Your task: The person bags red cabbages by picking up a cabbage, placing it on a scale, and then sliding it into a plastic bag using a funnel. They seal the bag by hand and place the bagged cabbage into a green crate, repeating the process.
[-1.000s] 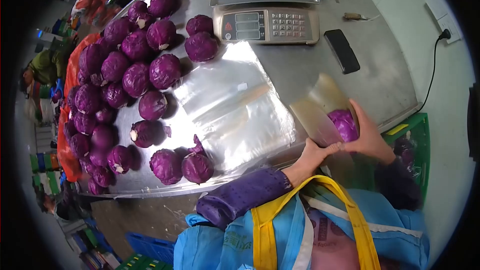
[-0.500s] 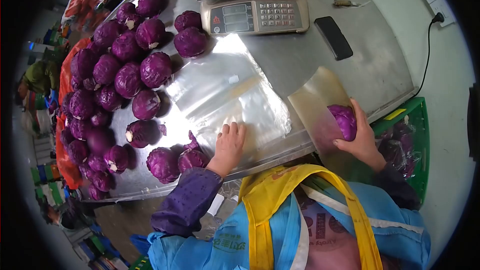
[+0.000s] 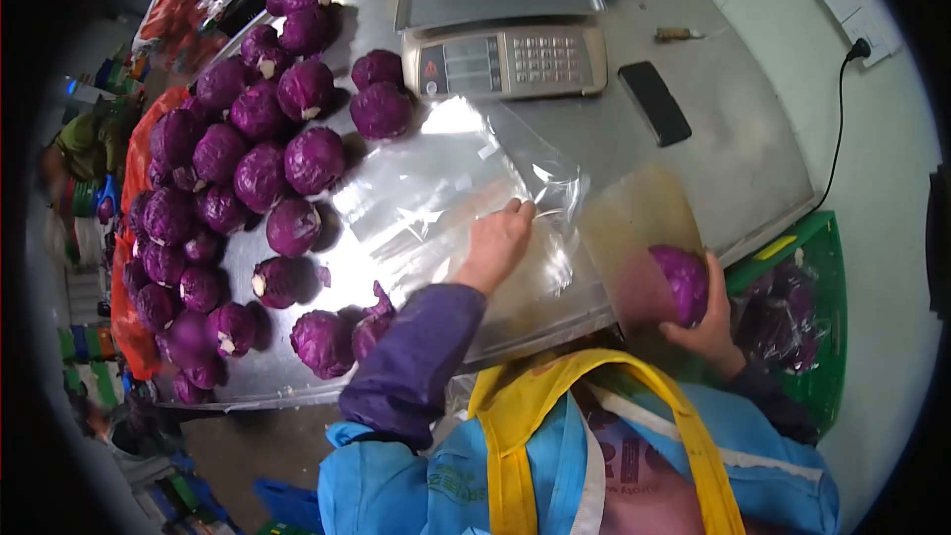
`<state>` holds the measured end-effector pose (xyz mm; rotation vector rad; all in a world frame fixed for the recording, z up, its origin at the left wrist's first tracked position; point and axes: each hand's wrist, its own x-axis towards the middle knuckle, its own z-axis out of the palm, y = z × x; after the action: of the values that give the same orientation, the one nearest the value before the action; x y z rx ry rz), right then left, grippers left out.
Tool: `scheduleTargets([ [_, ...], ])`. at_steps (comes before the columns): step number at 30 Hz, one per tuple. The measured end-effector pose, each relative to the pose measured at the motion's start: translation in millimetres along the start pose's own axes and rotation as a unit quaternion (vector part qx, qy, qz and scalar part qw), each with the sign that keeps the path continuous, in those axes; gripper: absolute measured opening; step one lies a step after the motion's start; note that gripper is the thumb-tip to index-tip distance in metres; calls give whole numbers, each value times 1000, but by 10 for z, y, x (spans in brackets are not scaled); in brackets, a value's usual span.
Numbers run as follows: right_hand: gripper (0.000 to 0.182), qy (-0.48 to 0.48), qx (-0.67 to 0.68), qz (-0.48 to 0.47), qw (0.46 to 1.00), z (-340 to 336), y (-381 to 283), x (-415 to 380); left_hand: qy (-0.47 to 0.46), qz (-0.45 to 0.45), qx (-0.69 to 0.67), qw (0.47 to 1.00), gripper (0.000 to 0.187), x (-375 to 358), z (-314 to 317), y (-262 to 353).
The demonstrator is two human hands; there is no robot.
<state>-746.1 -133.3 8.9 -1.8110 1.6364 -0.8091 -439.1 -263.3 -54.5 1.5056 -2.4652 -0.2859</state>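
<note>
My right hand [image 3: 711,329] is wrapped round a purple cabbage [image 3: 684,282] at the table's near right edge. A tan, see-through sheet [image 3: 642,213] stands up beside the cabbage and overlaps its left side. My left hand [image 3: 498,243] is closed at the right part of a stack of clear plastic bags [image 3: 416,208], thumb and fingers pinched on the top bag, whose right side is raised and creased. Left of the bags, many loose purple cabbages [image 3: 261,176] cover the metal table [image 3: 738,139].
A scale [image 3: 505,64] stands at the back, with a black phone [image 3: 655,104] and a small wooden-handled tool [image 3: 679,34] to its right. A green crate [image 3: 832,287] with bagged cabbages is at the right. Other people [image 3: 89,144] are at far left.
My left hand has moved right and up across the bags and now pinches the top one, lifting its right side. The right hand still holds the cabbage in nearly the same place.
</note>
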Motion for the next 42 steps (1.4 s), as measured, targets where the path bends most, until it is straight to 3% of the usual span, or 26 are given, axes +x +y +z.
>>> scheduleTargets([
  [2, 106, 15, -26, -20, 999, 15, 115, -129, 119, -42, -17, 992, 13, 194, -33, 181],
  [6, 108, -10, -11, -60, 998, -10, 126, -174, 31, 26, 29, 999, 14, 344, 264, 156],
  [8, 105, 3, -44, -107, 993, -13, 74, -180, 41, -4, -41, 998, 14, 374, 231, 288],
  [9, 105, 5, -44, -101, 994, -23, 31, -183, 38, -32, -142, 989, 12, 386, 165, 305],
  [10, 103, -9, -58, -93, 994, -41, -11, -141, 38, -29, -144, 988, 12, 410, 97, 334],
  [12, 100, -17, -73, -82, 994, -68, -106, -45, 48, -57, -277, 958, 12, 468, -37, 401],
  [16, 91, -41, -82, -25, 995, -105, -318, 121, 84, -32, -335, 938, 14, 605, -215, 548],
  [23, 76, -22, -53, 24, 998, -87, -327, 174, 59, -5, -273, 960, 14, 554, -369, 549],
  [27, 71, -51, -90, 41, 994, -73, -463, 254, 107, 20, -269, 957, 11, 678, -275, 714],
  [32, 70, -15, -49, 40, 998, -50, -345, 228, 170, 16, -264, 949, 10, 723, -308, 742],
  [36, 69, -36, -91, 2, 995, -71, -420, 240, 155, -10, -264, 952, 12, 740, -382, 589],
  [42, 69, -68, -78, -19, 994, -113, -353, 293, 153, 46, -246, 956, 17, 733, -310, 724],
])
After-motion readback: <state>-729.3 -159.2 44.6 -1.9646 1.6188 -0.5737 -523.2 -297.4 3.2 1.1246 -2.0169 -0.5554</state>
